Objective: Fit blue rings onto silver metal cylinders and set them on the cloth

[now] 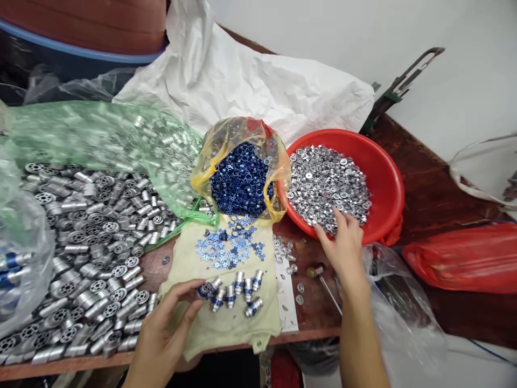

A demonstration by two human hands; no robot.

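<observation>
My left hand [169,318] is over the near left side of a pale yellow cloth [189,334], thumb and index finger apart. Its index fingertip is right beside a silver hub with a blue ring [205,290]; I cannot tell whether they touch. Several similar blue-ringed hubs [230,296] stand or lie to its right. My right hand [345,240] reaches over the near rim of a red basin [390,188], fingers apart, at the edge of a heap of small silver discs [329,183]. Nothing shows in its grasp.
Plain silver hubs [97,237] are heaped at left, partly under green plastic [81,129]. A yellowish bag [205,145] holds blue rings [240,180]; blue star-shaped pieces [226,248] lie before it. A hammer-like tool [329,291] and loose discs [299,293] lie right of the cloth.
</observation>
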